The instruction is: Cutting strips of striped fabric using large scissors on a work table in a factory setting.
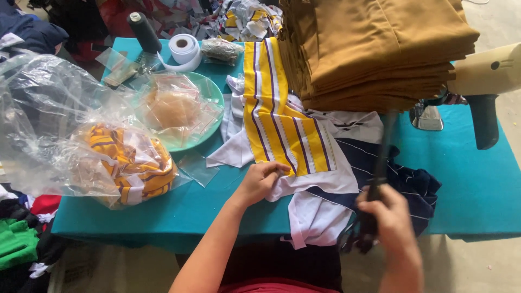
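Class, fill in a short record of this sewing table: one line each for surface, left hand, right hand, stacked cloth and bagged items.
Surface: teal table
Left hand: pinching the corner of the yellow striped fabric
Right hand: gripping a dark blurred strip
Stacked cloth: mustard-brown fabric pile
Bagged items: clear plastic bags, green plate

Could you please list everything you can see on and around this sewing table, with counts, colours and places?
table: one, teal, across the view
striped fabric strip: one, yellow, white and purple, table centre
white cloth: one, under the strip
navy striped cloth: one, right of centre
folded fabric stack: one, tan, top right
plate: one, green, under clear bags
plastic bag: one, clear, left, holding striped pieces
thread cone: one, black, top left
tape roll: one, white
left hand: pinching the strip's lower edge
right hand: gripping a blurred dark tool
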